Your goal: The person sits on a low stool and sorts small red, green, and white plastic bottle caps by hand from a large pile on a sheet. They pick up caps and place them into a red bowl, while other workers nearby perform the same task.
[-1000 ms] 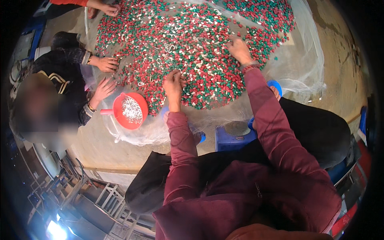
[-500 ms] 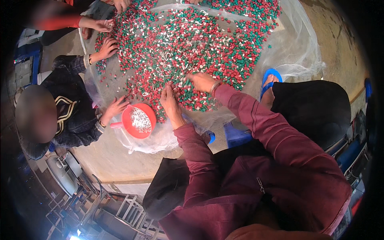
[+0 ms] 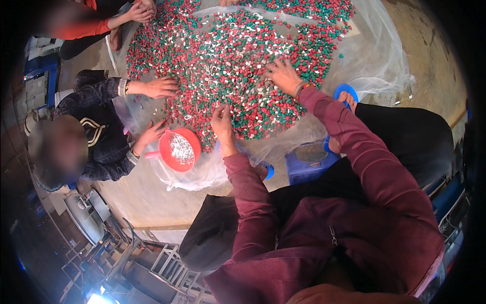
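Observation:
A wide heap of small red, green and white pieces (image 3: 243,55) covers a translucent plastic sheet (image 3: 374,71), with white hook-shaped bits scattered among them. Over the near edge of the heap, my left hand (image 3: 222,124) is closed, its fingertips bunched together; what they hold, if anything, is too small to make out. Farther right and farther in, my right hand (image 3: 284,77) hovers low over the pieces with its fingers apart. Left of my left hand, a red plastic bowl with a handle (image 3: 194,144) contains many white hook-shaped bits.
A person in a dark jacket (image 3: 109,157) works at the left, one hand over the heap, the other by the bowl. An orange-sleeved person (image 3: 86,28) sits at the upper left. A blue plastic stool (image 3: 311,169) and blue sandals (image 3: 346,93) are near my legs.
My right hand has moved away from my left, rightward and farther into the heap, and its fingers have spread. The dark-jacketed person's far hand has reached farther over the pieces.

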`<state>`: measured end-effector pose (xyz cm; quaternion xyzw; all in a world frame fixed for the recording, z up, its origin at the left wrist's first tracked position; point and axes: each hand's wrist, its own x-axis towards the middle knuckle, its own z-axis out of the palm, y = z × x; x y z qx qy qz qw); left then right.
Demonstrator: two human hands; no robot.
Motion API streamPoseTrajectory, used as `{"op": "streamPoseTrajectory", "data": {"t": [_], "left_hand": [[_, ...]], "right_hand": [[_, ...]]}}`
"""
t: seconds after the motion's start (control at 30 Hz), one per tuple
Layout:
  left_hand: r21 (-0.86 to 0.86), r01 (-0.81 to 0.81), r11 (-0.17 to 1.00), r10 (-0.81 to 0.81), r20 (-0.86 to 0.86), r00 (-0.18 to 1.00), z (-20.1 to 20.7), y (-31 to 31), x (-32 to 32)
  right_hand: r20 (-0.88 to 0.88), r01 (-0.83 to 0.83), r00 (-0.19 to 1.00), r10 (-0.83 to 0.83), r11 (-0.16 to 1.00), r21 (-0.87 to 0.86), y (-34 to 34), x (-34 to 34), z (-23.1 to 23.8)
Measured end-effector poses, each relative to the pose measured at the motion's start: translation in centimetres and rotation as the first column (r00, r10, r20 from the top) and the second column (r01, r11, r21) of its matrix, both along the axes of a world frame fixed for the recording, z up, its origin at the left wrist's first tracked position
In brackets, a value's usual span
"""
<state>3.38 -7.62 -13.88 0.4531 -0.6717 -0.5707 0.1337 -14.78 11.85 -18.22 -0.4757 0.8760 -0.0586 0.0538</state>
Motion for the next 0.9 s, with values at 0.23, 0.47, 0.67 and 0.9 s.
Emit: {"op": "streamPoseTrajectory", "data": {"t": [0.23,0.47,0.67,0.9], "left_hand": [[-0.508,0.578,0.639,-0.211,0.607,0.767,-1.3,2.4,-5.0],[-0.376,0.716,0.588,-0.337,0.692,0.639,-3.2,2.3,-6.2],[-0.223,0.405,0.887,-0.305,0.376,0.875,-1.6,1.5,-3.3],[0.357,0.210,0.910,-0.115,-0.267,0.957,3.4,1.1,-3.2]], "right_hand": [[0.411,0.182,0.909,-0.066,0.951,-0.249,2.9,-5.5,0.7],[0.908,0.514,0.406,-0.105,0.847,-0.132,3.0,-6.7,4.9],[0.667,0.435,0.734,-0.130,0.844,-0.314,1.2,-6.8,5.6],[0.593,0.311,0.804,-0.044,0.882,-0.356,-4.0,-3.1,3.7]]}}
